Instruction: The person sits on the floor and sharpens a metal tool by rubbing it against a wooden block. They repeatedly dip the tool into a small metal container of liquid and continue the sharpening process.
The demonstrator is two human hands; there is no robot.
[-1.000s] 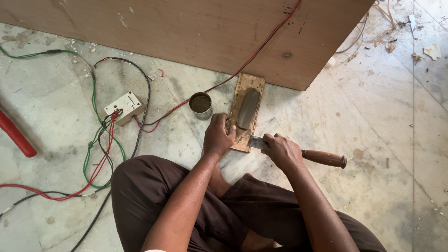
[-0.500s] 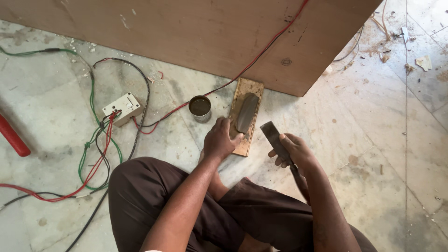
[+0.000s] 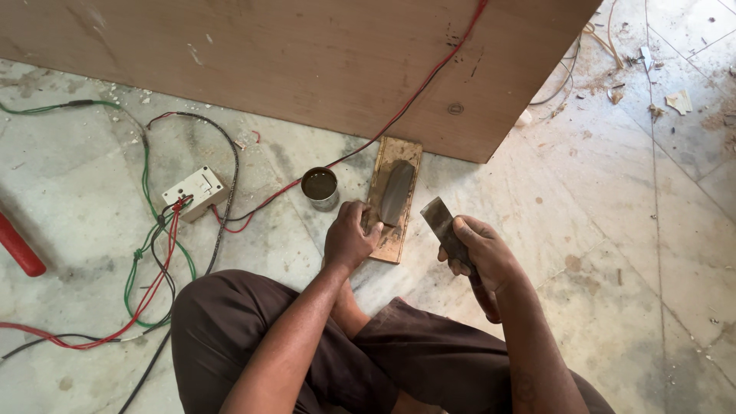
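I sit cross-legged on a stone floor. My left hand [image 3: 349,238] rests on the near left corner of a small wooden block [image 3: 392,249] that carries a grey sharpening stone [image 3: 396,192]. My right hand [image 3: 481,257] grips a chisel [image 3: 443,225] with its flat metal blade lifted off the stone and pointing up and away from me, to the right of the block. The chisel's handle is hidden under my hand and wrist.
A small round tin of dark liquid [image 3: 320,187] stands left of the block. A large plywood board [image 3: 322,61] lies beyond. A white switch box [image 3: 198,192] with red, green and black wires [image 3: 157,253] lies to the left; a red object [image 3: 19,247] sits at the far left edge.
My right hand has lifted the chisel off the stone and turned it, from lying sideways with the handle to the right to blade-up. My left hand stays on the block.
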